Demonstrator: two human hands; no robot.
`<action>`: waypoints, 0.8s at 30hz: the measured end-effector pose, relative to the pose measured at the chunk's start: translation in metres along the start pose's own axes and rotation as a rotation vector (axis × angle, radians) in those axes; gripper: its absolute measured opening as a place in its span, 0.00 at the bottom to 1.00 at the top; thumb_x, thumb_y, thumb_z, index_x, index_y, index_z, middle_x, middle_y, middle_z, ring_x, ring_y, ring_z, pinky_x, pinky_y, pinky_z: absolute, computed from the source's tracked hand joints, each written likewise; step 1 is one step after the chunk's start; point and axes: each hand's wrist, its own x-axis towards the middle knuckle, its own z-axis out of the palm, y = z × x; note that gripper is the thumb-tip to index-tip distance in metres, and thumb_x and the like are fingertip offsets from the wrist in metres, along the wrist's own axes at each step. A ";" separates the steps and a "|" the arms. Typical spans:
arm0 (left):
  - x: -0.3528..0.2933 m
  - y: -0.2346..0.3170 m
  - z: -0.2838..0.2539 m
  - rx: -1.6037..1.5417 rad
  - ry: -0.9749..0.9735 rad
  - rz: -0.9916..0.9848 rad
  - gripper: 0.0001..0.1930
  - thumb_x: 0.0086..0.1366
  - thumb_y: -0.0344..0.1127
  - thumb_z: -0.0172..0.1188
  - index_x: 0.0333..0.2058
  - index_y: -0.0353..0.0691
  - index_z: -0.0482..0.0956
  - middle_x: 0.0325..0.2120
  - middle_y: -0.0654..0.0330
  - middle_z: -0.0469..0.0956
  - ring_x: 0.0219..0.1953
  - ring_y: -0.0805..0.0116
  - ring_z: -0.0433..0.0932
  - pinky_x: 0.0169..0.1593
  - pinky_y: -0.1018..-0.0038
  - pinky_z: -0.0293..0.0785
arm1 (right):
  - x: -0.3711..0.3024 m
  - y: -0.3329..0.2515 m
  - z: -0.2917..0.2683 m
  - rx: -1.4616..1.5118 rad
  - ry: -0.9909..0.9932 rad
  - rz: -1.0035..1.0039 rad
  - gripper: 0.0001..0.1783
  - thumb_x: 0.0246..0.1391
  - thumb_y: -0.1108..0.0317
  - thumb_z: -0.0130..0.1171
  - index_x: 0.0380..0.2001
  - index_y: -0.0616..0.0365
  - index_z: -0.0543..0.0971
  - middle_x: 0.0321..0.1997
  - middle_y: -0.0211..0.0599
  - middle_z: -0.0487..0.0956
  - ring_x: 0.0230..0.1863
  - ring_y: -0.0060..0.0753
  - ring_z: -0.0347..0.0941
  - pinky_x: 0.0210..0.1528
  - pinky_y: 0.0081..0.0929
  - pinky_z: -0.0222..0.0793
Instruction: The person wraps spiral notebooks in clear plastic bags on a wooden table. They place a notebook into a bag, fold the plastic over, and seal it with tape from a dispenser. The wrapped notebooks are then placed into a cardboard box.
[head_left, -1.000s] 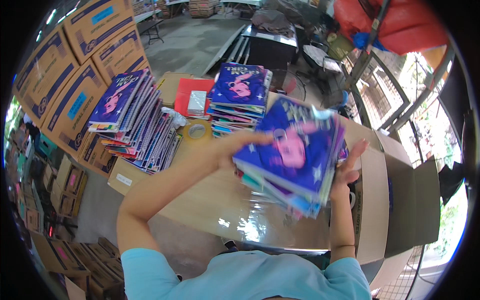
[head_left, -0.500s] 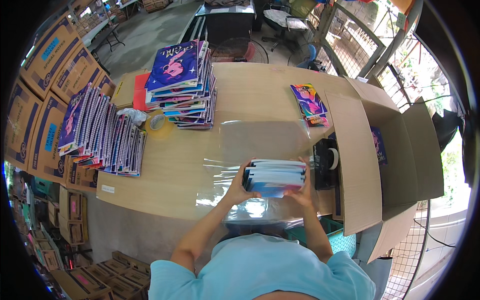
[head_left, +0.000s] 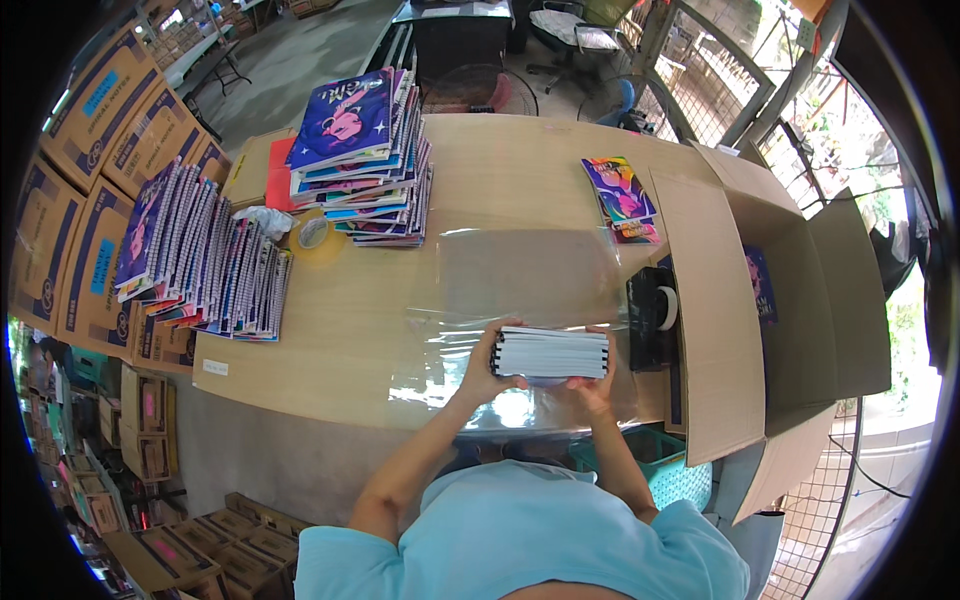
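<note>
Between my two hands is a small stack of notebooks (head_left: 551, 354), held on edge so that the white page edges face up. My left hand (head_left: 484, 368) grips the stack's left end, thumb at the near side. Its right end is in my right hand (head_left: 595, 382), fingers bent round the far corner. Beneath them a transparent plastic sheet (head_left: 530, 270) lies on the wooden table (head_left: 510, 170), shining with reflections. A black tape dispenser (head_left: 648, 335) with a white roll stands just right of my right hand.
An open cardboard box (head_left: 710, 330) stands at the right, a purple notebook (head_left: 759, 285) inside. Tall notebook piles (head_left: 345, 125) and leaning spiral notebooks (head_left: 205, 255) occupy the left, near a tape roll (head_left: 314, 234). Several notebooks (head_left: 618, 190) lie far right. Sealed cartons (head_left: 100, 240) rise at the left edge.
The notebook stack has been turned more upright and its edges are lined up more evenly. Both hands keep hold of it at nearly the same spot.
</note>
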 end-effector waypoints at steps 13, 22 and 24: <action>0.002 0.009 0.017 -0.010 0.106 0.142 0.66 0.31 0.60 0.79 0.67 0.39 0.53 0.66 0.51 0.58 0.61 0.55 0.67 0.64 0.64 0.63 | -0.017 0.021 -0.008 0.224 -0.059 0.234 0.62 0.22 0.48 0.84 0.60 0.58 0.61 0.53 0.34 0.69 0.55 0.30 0.68 0.60 0.30 0.64; 0.000 -0.012 0.010 0.058 0.151 0.208 0.60 0.35 0.58 0.79 0.64 0.38 0.58 0.64 0.49 0.58 0.64 0.56 0.61 0.64 0.61 0.60 | -0.016 0.030 -0.001 0.148 0.066 0.103 0.65 0.23 0.50 0.83 0.64 0.56 0.55 0.55 0.33 0.66 0.58 0.30 0.65 0.56 0.29 0.69; 0.004 -0.013 0.011 0.089 0.190 0.153 0.59 0.35 0.56 0.79 0.64 0.38 0.59 0.61 0.49 0.63 0.62 0.57 0.64 0.63 0.63 0.62 | -0.020 0.023 0.000 0.288 0.067 0.315 0.64 0.23 0.52 0.84 0.63 0.58 0.57 0.56 0.34 0.67 0.58 0.30 0.66 0.55 0.29 0.69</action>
